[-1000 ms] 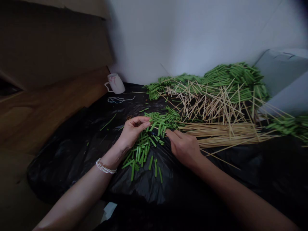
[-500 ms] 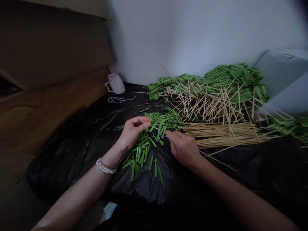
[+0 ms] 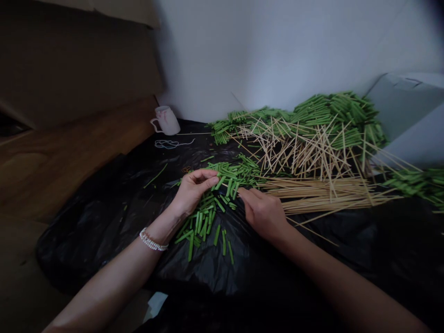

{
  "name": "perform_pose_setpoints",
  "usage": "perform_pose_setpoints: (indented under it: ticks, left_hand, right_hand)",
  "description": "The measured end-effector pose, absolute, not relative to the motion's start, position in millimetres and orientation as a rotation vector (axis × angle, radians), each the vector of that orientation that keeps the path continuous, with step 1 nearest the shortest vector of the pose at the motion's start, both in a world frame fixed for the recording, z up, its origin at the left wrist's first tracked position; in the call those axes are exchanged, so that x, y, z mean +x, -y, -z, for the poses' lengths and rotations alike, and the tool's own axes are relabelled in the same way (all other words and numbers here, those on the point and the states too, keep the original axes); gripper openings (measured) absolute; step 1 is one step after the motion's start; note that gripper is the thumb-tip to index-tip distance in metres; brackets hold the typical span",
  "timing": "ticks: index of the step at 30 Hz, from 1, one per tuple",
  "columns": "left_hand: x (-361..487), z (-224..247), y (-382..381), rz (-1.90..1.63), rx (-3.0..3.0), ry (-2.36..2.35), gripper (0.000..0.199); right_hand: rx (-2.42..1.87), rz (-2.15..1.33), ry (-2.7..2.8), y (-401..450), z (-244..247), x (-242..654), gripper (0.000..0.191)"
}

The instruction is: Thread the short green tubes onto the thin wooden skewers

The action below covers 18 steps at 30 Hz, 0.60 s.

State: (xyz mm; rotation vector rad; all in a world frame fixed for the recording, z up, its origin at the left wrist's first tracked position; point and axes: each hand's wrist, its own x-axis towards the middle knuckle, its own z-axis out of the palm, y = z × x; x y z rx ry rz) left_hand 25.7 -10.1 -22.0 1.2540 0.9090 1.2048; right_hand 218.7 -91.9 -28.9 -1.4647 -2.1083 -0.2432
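My left hand pinches a cut green bean piece at the left end of a thin bamboo skewer. Closed round that skewer's right part is my right hand. A few bean pieces sit crosswise along the skewer between the two hands. Loose cut green beans lie beneath and in front of my left hand, with more heaped just behind. To the right of my right hand rests a bundle of bare skewers. My fingertips partly hide the piece in the left pinch.
Against the wall stands a pile of bean-loaded skewers, their bare ends pointing forward. Another loaded group lies far right. A white mug and looped string are at back left. Black plastic sheeting covers the surface.
Almost nothing differs. My left hand has shifted very slightly right along the skewer, still pinching; my right hand keeps its hold.
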Motion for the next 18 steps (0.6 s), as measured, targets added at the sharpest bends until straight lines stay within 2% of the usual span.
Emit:
perform_pose_setpoints:
  ticks: [18]
  left_hand:
    - [18.5, 17.6, 9.2, -1.113, 1.253, -0.884, 0.022]
  right_hand:
    - [-1.348, 0.264, 2.094, 92.8, 28.9, 221.7, 0.032]
